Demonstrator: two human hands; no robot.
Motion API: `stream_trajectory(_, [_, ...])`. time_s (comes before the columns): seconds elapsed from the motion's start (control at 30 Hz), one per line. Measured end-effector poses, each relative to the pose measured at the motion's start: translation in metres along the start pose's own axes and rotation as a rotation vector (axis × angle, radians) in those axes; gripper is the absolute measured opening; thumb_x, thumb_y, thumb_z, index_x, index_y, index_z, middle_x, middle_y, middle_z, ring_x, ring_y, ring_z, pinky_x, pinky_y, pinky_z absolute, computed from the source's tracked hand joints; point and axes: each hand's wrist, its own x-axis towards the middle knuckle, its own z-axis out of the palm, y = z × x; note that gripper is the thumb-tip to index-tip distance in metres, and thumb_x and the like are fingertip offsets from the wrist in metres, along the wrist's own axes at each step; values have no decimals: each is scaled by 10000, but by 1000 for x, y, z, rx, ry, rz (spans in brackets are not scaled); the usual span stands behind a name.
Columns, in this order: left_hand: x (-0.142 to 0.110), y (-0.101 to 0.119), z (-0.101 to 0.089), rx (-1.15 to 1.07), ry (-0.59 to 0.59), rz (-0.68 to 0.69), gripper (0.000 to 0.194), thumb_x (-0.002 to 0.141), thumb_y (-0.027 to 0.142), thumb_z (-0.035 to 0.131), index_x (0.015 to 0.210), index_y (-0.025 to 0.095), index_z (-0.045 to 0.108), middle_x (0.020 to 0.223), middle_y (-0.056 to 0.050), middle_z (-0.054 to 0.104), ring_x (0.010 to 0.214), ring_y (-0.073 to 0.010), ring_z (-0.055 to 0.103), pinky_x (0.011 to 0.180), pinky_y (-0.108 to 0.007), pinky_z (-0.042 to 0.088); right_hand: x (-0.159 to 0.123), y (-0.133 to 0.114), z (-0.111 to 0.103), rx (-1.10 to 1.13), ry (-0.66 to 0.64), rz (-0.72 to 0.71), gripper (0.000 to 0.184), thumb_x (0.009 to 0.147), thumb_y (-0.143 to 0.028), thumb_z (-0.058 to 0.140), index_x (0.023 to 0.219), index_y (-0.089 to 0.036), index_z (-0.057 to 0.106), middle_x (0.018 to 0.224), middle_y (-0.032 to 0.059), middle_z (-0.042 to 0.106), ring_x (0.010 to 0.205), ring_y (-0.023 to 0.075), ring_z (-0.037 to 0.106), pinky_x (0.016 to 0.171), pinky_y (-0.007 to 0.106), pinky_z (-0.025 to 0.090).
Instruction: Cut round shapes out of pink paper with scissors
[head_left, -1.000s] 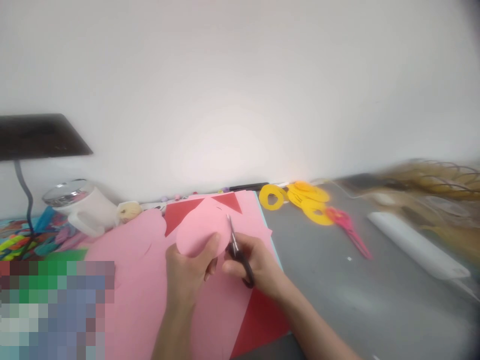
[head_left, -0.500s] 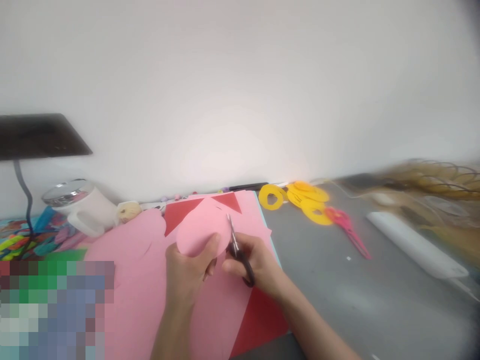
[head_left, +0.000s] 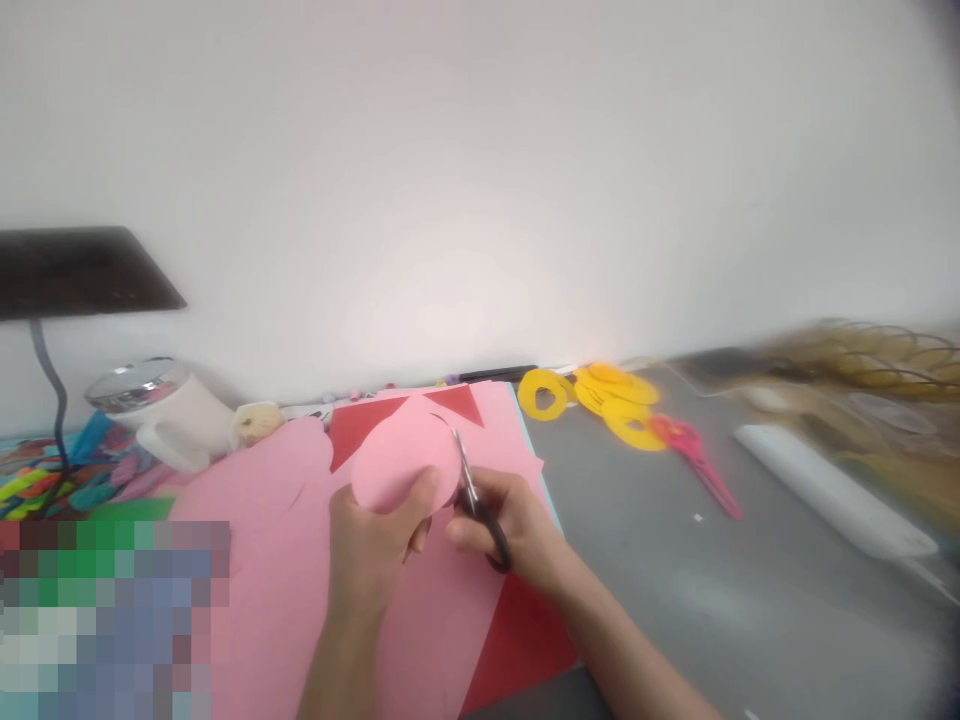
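Note:
My left hand (head_left: 382, 530) pinches a rounded piece of pink paper (head_left: 397, 455), its thumb lying on top near the lower right edge. My right hand (head_left: 510, 515) is closed around the black handles of a pair of scissors (head_left: 484, 520). The blades point up and away, along the right edge of the pink piece. Under both hands lie large pink sheets (head_left: 435, 620), with red paper (head_left: 525, 645) showing beneath them at the lower right and behind the held piece. My left fingers under the paper are mostly hidden.
Yellow paper rings (head_left: 630, 395) and pink scissors (head_left: 697, 465) lie right of the sheets on the grey table (head_left: 660, 610). A white power strip (head_left: 832, 490) is farther right. At left stand a white jug (head_left: 172, 410) and a dark lamp (head_left: 82, 270). The lower left corner is pixelated.
The scissor blades have moved slightly along the pink piece's right edge, and a curved cut line now shows near its upper right. Both hands stay almost in place.

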Motion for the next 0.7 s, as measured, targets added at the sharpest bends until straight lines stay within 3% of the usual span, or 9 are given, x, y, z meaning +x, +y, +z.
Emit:
stream_trajectory(0.3, [1, -4, 0, -8, 5, 15, 383, 589, 356, 732, 401, 200, 438, 332, 49, 375, 334, -85, 334, 351, -239, 261, 1, 0, 0, 4, 3, -7, 419, 654, -543, 782, 802, -171, 657, 540, -43, 488, 518, 118, 430, 529, 261, 382])
stream_trajectory(0.5, [2, -4, 0, -15, 9, 15, 388, 586, 357, 734, 397, 201, 433, 333, 48, 373, 336, -83, 332, 353, -240, 269, 1, -1, 1, 21, 10, -55, 425, 639, -541, 792, 716, -178, 584, 571, -42, 492, 516, 102, 395, 487, 237, 323])
stream_trajectory(0.7, [0, -2, 0, 13, 13, 17, 368, 583, 345, 727, 412, 203, 434, 332, 54, 371, 330, -81, 329, 350, -237, 274, 1, 0, 2, 44, -25, -29, 442, 648, -552, 785, 755, -171, 589, 562, -52, 469, 504, 97, 380, 496, 244, 321])
